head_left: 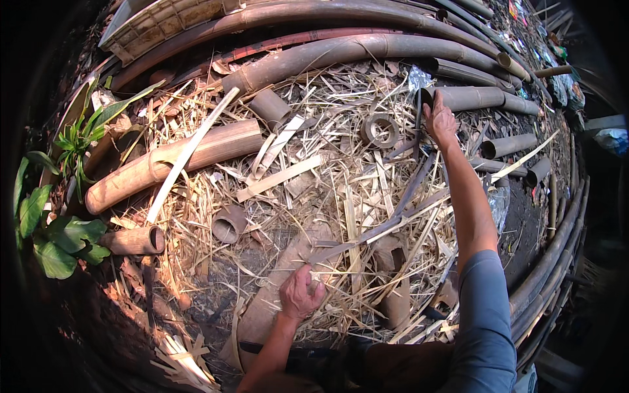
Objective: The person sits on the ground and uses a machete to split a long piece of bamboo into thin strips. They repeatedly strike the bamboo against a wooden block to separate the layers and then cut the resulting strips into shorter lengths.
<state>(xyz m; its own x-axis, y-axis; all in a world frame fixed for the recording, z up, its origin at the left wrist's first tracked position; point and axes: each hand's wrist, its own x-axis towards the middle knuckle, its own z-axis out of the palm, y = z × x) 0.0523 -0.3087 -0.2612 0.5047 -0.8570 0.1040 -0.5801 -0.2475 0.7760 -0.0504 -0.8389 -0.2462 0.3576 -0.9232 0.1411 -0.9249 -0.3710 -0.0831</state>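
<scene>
My left hand (pixel 301 296) is curled low over a flat wooden board (pixel 262 314), its thumb held a little apart from the bent fingers. The end of a long dark-skinned bamboo strip (pixel 367 232) lies right by those fingertips; whether they grip it is unclear. Stretched far forward, my right hand (pixel 441 123) has its fingers extended at the cut end of a thick bamboo tube (pixel 470 98). A thin dark upright piece (pixel 418 121) stands just left of that hand, its kind unclear. Pale bamboo shavings (pixel 314 177) cover the ground between my hands.
A thick bamboo section (pixel 173 164) lies at the left, a pale strip (pixel 190 154) across it. Short bamboo tubes (pixel 229 224) and a bamboo ring (pixel 379 131) are scattered about. Long poles (pixel 367 49) run across the back, near a plastic crate (pixel 170 29). Green plants (pixel 62 239) grow at far left.
</scene>
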